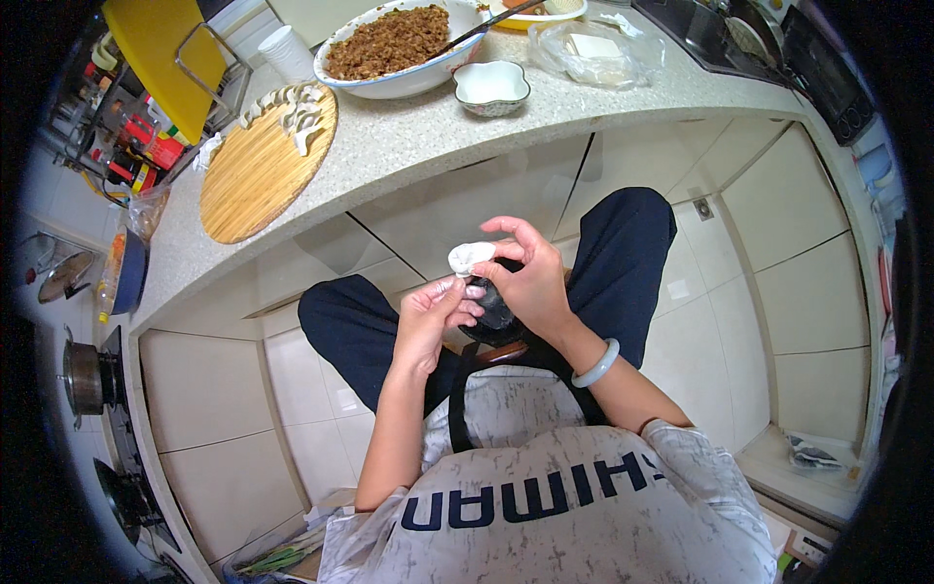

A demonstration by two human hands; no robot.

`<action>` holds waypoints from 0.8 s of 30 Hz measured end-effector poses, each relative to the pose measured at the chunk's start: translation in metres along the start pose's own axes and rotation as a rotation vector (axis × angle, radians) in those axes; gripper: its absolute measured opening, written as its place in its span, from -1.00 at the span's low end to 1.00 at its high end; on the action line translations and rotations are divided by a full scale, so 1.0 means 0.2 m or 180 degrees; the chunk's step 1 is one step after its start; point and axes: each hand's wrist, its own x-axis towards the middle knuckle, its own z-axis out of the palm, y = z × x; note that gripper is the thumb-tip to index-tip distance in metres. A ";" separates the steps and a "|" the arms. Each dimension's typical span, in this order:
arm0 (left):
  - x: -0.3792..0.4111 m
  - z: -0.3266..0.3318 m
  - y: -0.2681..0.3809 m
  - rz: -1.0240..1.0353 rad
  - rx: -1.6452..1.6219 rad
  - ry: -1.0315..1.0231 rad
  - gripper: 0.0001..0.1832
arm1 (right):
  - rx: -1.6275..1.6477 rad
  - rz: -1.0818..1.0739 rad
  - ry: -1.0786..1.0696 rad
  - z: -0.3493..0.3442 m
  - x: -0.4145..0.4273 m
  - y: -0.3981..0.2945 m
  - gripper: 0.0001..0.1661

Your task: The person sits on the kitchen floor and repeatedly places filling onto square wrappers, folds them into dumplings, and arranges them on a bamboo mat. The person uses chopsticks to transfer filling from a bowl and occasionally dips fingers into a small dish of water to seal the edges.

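Observation:
Above my lap, a small white dough dumpling (pixel 469 257) is held between both hands. My right hand (pixel 531 281), with a pale bangle on its wrist, grips the dumpling's right side between thumb and fingers. At its lower edge, my left hand (pixel 436 315) pinches the dough with thumb and forefinger. White flour or dough residue marks the left fingertips. Whether filling lies inside cannot be seen. On the counter ahead, a round bamboo board (pixel 255 175) bears several finished dumplings (pixel 292 109) towards its far edge. A large white bowl (pixel 398 89) holds brown minced filling (pixel 390 42) and dark chopsticks (pixel 481 33).
A small scalloped bowl (pixel 492 87) and a plastic bag (pixel 595 58) with pale wrappers stand on the speckled counter (pixel 408 135). White cups (pixel 286 52), a yellow cutting board (pixel 168 66) and bottles (pixel 149 139) line the left. A pot (pixel 84 378) sits farther left.

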 end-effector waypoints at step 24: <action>-0.02 0.06 0.12 0.0540 -0.0406 -0.0045 -0.70 | -0.1105 -0.0957 -0.0269 -0.01 0.04 -0.05 -0.23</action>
